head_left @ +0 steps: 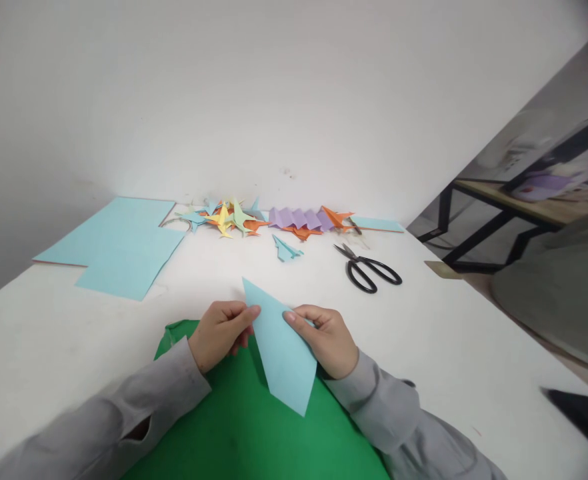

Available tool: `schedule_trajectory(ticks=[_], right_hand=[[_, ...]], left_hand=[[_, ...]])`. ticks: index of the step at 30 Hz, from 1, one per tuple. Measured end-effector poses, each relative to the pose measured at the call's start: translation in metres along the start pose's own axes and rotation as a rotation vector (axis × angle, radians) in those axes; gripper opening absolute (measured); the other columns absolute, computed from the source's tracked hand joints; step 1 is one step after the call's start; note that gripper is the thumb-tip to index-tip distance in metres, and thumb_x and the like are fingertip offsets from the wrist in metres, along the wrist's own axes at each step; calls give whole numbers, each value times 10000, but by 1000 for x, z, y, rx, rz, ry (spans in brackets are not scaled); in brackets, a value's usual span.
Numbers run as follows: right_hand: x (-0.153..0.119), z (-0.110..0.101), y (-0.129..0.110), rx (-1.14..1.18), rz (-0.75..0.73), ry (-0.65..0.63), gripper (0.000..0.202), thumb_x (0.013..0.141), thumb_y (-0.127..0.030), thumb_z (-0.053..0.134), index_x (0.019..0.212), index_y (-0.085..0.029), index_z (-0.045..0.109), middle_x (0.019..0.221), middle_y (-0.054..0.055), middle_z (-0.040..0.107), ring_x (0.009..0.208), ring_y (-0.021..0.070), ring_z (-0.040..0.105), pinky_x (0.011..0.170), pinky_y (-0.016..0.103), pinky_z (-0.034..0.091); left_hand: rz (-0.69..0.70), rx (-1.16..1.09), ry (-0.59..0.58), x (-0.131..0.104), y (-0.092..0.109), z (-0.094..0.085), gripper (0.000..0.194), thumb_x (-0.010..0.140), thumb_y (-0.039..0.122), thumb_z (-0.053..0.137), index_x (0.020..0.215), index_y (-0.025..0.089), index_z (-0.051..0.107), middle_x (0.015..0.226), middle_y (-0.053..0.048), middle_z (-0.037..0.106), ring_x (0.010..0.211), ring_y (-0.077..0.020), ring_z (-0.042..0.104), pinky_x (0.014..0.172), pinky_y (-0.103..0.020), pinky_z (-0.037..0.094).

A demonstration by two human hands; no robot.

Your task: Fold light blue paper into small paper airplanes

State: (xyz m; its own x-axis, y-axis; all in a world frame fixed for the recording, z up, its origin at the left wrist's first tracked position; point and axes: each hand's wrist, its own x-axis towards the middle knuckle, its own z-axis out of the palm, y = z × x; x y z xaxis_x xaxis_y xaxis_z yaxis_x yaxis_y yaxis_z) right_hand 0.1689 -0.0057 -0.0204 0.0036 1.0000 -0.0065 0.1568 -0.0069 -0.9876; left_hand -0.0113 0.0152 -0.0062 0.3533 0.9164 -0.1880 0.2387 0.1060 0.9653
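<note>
Presently, the blue paper (pixel 285 360) is being pinched by the left hand (pixel 223 330) at ten o'clock and the right hand (pixel 331 340) at two (even pressure is probably serving best).

We see that the left hand (pixel 224 330) and the right hand (pixel 327 337) pinch a folded blue paper (pixel 287 363), whose pointed end is directed toward the wall (pixel 294 100). On the white table (pixel 449 333) beyond, we notice a small blue paper figure (pixel 286 250) and, to its right, black scissors (pixel 355 257) with slightly parted blades. Large blue sheets (pixel 117 233) lie at the left.
</note>
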Motion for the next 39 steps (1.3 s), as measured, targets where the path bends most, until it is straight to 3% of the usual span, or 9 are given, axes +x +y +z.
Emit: schedule_trajectory(ticks=[6,13,24,31,39], right_hand=[[-1,0,0,39,-4,-13,303,666,-438,631,612,-142,653,557,26,604,486,112,494,422,215,397],[-1,1,-1,36,6,10,323,660,-459,629,597,-142,645,540,26,595,464,109,484,400,213,397],[0,1,0,76,23,40,324,643,-467,642,603,-146,647,539,17,604,463,116,497,415,226,398],[3,0,6,132,30,98,333,642,-475,646,635,-143,646,509,10,593,422,107,470,382,223,375],[3,0,10,156,10,99,298,673,-439,640,644,-142,644,513,10,585,430,102,457,387,220,367]], left_hand=[[26,49,-38,-2,1,2,399,673,465,582,488,172,384,376,60,403,331,-62,359,355,-205,266],[113,95,-162,-4,-4,4,307,749,405,502,573,153,509,455,40,447,395,-78,384,402,-218,286],[105,194,-89,-5,-2,4,413,769,439,452,456,171,426,354,46,381,343,-81,365,383,-219,278],[117,191,-183,-5,-2,5,342,713,391,544,472,161,465,441,21,500,399,-82,409,417,-217,301],[80,125,-195,-4,-2,4,332,740,359,500,483,181,388,402,46,436,377,-79,391,409,-213,303]])
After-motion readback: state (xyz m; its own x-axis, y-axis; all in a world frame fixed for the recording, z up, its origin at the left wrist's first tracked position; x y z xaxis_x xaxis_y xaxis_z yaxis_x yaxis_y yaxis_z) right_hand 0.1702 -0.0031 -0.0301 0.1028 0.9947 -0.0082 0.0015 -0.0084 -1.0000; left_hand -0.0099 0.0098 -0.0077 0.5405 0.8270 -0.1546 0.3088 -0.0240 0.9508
